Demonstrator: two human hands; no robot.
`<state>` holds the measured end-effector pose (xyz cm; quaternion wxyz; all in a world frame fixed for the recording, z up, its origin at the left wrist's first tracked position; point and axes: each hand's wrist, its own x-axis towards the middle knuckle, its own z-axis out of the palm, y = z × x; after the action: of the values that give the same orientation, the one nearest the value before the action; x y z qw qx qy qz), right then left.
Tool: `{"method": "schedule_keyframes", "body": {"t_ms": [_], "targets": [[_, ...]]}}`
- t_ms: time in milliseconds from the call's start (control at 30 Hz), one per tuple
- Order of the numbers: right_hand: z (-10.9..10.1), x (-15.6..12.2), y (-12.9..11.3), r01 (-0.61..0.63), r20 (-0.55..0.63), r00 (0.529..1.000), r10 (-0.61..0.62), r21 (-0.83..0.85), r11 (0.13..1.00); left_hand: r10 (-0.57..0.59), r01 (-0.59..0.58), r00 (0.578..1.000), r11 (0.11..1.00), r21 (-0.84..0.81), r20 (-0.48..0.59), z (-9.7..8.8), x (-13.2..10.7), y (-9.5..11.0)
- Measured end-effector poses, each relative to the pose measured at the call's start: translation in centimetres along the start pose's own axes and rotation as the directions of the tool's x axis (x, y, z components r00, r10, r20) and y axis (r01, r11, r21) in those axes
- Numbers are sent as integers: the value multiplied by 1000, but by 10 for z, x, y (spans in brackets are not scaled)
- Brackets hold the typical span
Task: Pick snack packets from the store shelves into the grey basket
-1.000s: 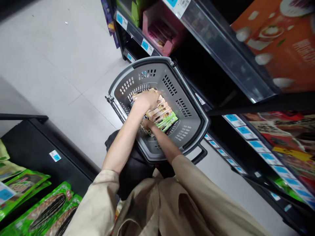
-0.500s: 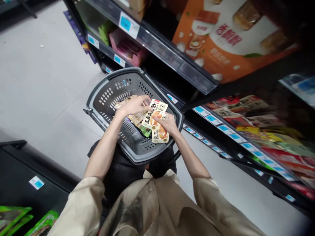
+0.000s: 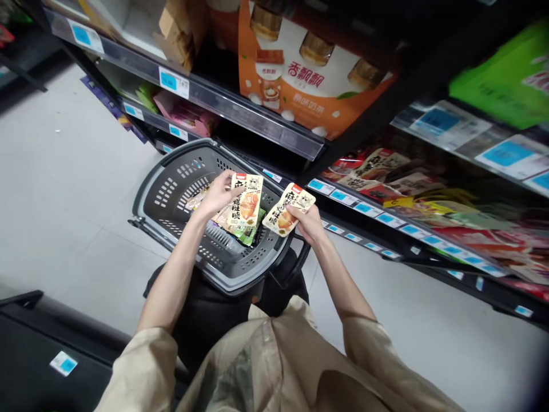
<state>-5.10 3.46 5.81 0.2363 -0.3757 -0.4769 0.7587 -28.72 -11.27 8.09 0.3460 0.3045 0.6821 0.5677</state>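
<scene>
My left hand point(image 3: 218, 197) grips a cream snack packet point(image 3: 247, 200) with dark lettering and an orange food picture, held above the basket. A matching snack packet point(image 3: 288, 210) is pinched in my right hand point(image 3: 309, 223), over the basket's right rim. The two packets are apart. Beneath them stands the grey shopping basket point(image 3: 160, 169) with slotted walls. Inside it lie several packages, among them a green-edged one point(image 3: 246, 236), partly covered by my left hand and its packet.
A shelf edge point(image 3: 240, 111) with price tags runs beyond the basket, bearing an orange-and-white drink carton point(image 3: 309, 80). Snack packets point(image 3: 450, 212) fill a lower shelf at right. A dark shelf unit point(image 3: 55, 349) stands at lower left. Pale floor tiles point(image 3: 64, 200) lie between.
The two packets, overlapping before, are now apart. My left hand has taken hold of one; my right hand keeps the other. The view has shifted, bringing more of the right shelves in.
</scene>
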Motion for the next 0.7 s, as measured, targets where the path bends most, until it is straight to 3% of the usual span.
{"method": "schedule_keyframes", "body": {"t_ms": [100,267,500,700], "targets": [[-4,6,2,79,-71,994,-79,3,997,-56,57,998,998,-17,29,0,-2,4],[3,7,9,76,-63,995,-74,15,997,-147,150,986,988,-34,79,1,-5,8],[11,10,10,83,-22,996,-86,-103,991,-184,186,979,982,-23,86,0,-5,8],[14,11,10,60,-23,998,-62,-73,996,-165,169,985,981,-96,50,-3,1,2]]}}
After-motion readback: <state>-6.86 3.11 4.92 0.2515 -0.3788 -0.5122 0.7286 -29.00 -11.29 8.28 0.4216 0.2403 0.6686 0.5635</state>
